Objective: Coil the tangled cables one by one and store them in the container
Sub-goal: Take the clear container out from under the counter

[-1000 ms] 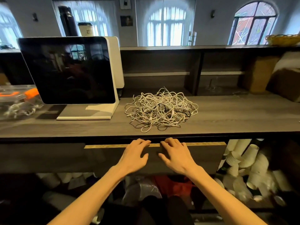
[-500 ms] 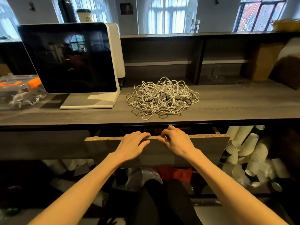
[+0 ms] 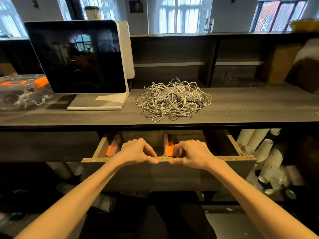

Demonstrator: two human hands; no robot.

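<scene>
Both hands, left (image 3: 138, 151) and right (image 3: 192, 155), curled over the front edge of a part-open drawer (image 3: 224, 158) under the table (image 3: 241, 109), gripping it, with the tangled cables (image 3: 173, 99) heaped above beside a screen (image 3: 76, 57).

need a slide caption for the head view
Both hands, left hand and right hand, grip the front edge of a partly open drawer below a tangled pile of white cables.
</scene>
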